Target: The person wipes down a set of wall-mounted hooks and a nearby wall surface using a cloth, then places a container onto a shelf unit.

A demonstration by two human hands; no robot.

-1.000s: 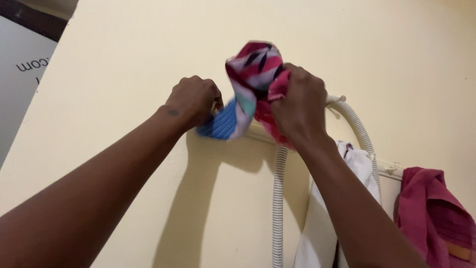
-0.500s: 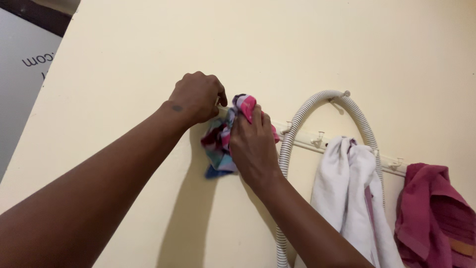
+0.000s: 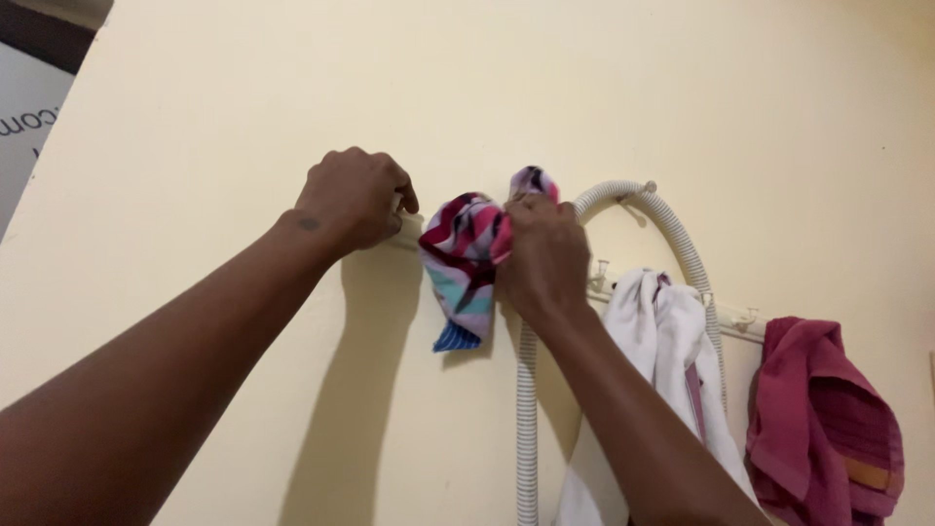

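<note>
Shifted rightward along hook rail point(image 3: 732, 323): right hand point(image 3: 542, 255), clenched on patterned cloth point(image 3: 466, 261). Left hand point(image 3: 353, 199) fisted at rail's end, contents hidden.

Right hand point(image 3: 542, 255) covers the upper right part of the patterned cloth point(image 3: 464, 263) and the hook under it; grip point not visible. Left hand point(image 3: 353, 198) hides the rack's point(image 3: 732, 322) left end; fingertips tucked from view. Grey hose point(image 3: 527, 419), white towel point(image 3: 672, 390), red towel point(image 3: 828, 419) cut off at bottom edge. Both forearms run out of frame.
</note>
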